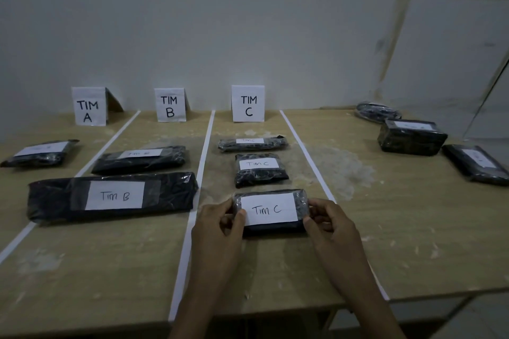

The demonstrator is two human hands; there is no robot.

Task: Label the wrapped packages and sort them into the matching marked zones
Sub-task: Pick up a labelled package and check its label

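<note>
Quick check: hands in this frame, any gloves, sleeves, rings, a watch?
Both bare. The left hand and right hand show no gloves and no rings on the visible fingers. Both forearms are uncovered down to the frame edge, with no sleeve, watch or band in view.

Left hand (220, 224) and right hand (329, 221) (fingers curled) forward.

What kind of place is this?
Probably a small packing or sorting room. A wooden table against a bare wall is split by white tape lines into zones with team signs like TIM C, and black wrapped packages lie sorted there.
</note>
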